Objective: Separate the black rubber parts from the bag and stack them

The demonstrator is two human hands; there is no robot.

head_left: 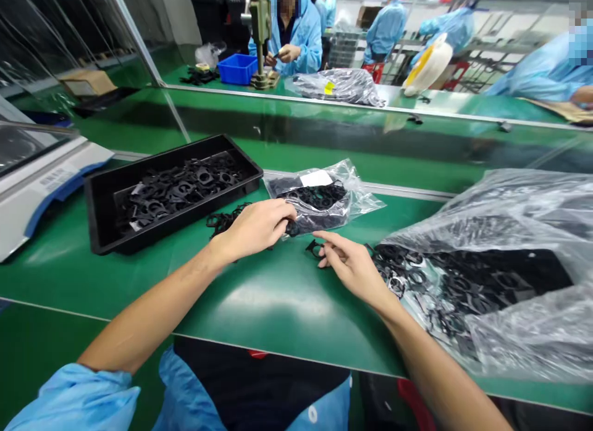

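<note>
My left hand [259, 228] is closed, its fingertips pinching a small black plastic part [293, 229] at the near edge of a clear bag [359, 199]. That bag holds more black ring-shaped parts and bears a white label. Between thumb and fingers of my right hand [349, 264] is a black ring-shaped part [314, 249], its index finger stretched towards the left hand. A loose pile of black parts [225, 220] lies behind my left wrist. Right of my right hand, a large open plastic bag [509, 212] spills many black ring parts [456, 283] onto the green table.
A black tray [180, 230] of similar parts stands at the left, beside a white and blue machine [60, 178]. Across a clear partition, a person in a blue smock [308, 33] works near a blue bin [237, 70] and a press [260, 36]. Other people sit further back.
</note>
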